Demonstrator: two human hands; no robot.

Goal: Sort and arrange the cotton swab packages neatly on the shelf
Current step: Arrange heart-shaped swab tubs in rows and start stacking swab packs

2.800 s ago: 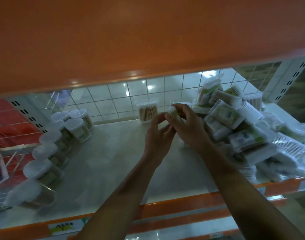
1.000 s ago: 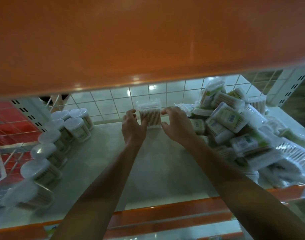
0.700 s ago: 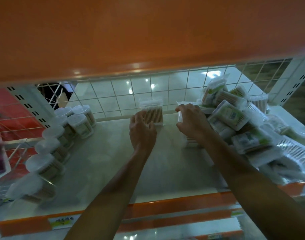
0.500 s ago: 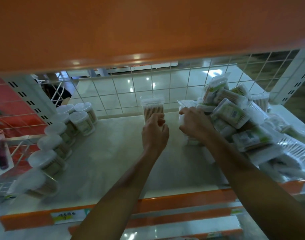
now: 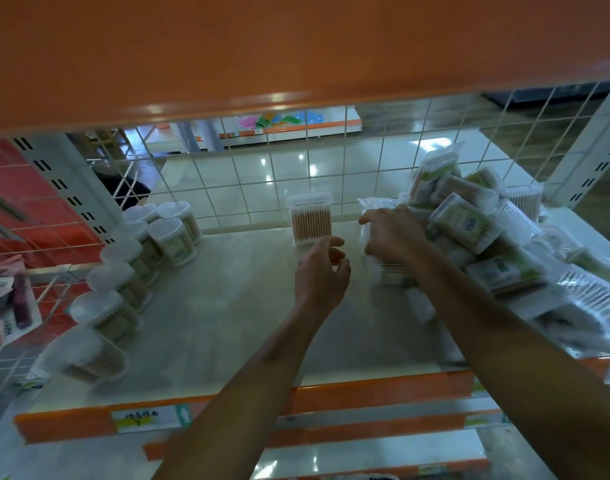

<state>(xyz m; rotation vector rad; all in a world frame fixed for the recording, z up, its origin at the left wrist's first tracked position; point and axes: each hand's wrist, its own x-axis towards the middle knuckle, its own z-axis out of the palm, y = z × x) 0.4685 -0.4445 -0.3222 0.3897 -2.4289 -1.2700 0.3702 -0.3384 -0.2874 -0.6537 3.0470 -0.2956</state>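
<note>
Pulling stock from heap (image 5: 470,223): right hand (image 5: 390,237) fingers grasping a swab pack (image 5: 388,271) at its 9 o'clock edge, left hand (image 5: 322,271) fingers slack and empty near upright box (image 5: 310,220) at shelf (image 5: 227,306) 12 o'clock; next likely standing pack beside it

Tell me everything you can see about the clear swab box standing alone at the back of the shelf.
The box is a small clear plastic tub with a clear lid, packed with tan-stemmed swabs standing on end. It stands upright and closed at the back middle of the shelf, close to the wire grid, apart from other packages. The left hand hovers just in front, fingers loosely curled; whether they touch it is unclear. The right hand grips a packet to its right.
</note>
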